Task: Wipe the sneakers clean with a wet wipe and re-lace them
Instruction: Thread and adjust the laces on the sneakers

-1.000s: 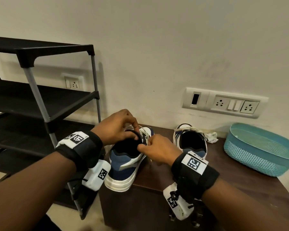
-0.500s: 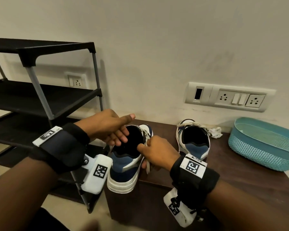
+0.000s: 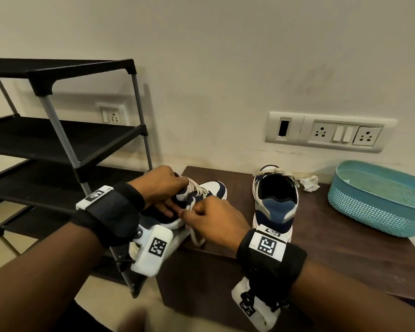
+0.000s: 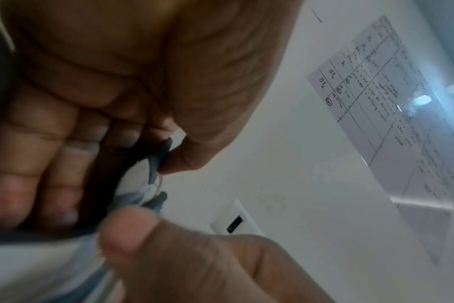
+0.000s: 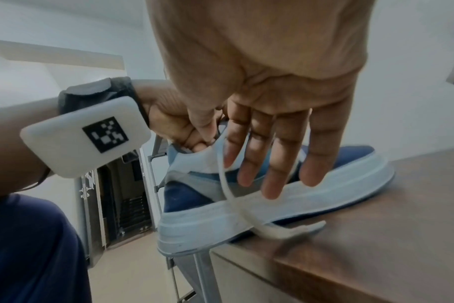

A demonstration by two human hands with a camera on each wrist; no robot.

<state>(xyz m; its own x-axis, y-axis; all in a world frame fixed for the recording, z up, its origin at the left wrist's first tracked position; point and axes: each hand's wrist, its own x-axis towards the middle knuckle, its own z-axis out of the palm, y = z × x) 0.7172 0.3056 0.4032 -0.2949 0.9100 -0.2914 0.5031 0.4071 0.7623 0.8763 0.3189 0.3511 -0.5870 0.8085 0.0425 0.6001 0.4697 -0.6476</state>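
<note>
A navy-and-white sneaker lies at the table's left front corner, its heel hanging over the edge. My left hand has its fingers inside the opening, and its thumb pinches the tongue edge. My right hand is at the collar, where thumb and forefinger pinch the white lace; the other fingers are spread. The lace's loose end trails onto the table. The second sneaker stands to the right, laced. A crumpled wipe lies behind it.
A teal plastic basket sits at the right of the dark wooden table. A black shoe rack stands close on the left, by the overhanging heel. Wall sockets are above the table.
My left hand, held loose above the opening half a second ago, has come down with its fingers inside the sneaker. The sneaker's toe has swung right. My right hand kept the lace.
</note>
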